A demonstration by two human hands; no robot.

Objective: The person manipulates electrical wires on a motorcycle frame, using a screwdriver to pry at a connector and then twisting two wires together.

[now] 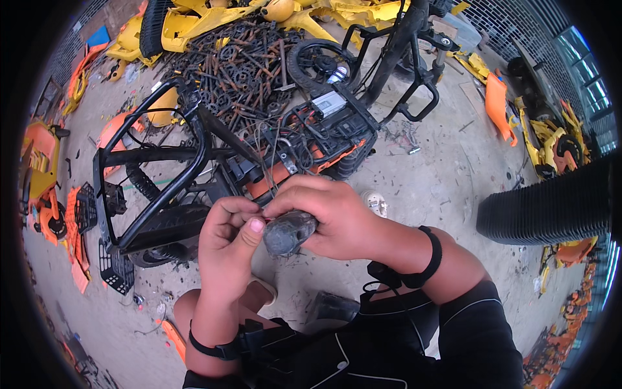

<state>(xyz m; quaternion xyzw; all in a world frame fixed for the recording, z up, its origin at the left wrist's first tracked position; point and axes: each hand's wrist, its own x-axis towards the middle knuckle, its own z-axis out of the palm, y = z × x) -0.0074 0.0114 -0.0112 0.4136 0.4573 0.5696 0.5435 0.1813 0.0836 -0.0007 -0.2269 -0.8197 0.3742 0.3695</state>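
My right hand [334, 217] is closed around a dark grey, worn, blunt-ended thing [288, 233]; most of it lies hidden in the palm, so its kind does not show. Close beside it, my left hand [228, 243] has its fingers curled and its thumb against the side of the thing. The two hands' fingertips meet above it, where a tiny bit of red shows; what they pinch there is hidden. Just beyond my hands stands a stripped-down vehicle with a black tube frame [201, 149], an orange and black body [343, 139] and loose cables.
A heap of rusty metal parts [240, 71] lies behind the vehicle, with yellow plastic panels [181, 29] further back. To the right lies a stack of black ribbed pieces [544, 207]. Orange panels [497, 107] are scattered about. A black crate [116, 269] sits at the left.
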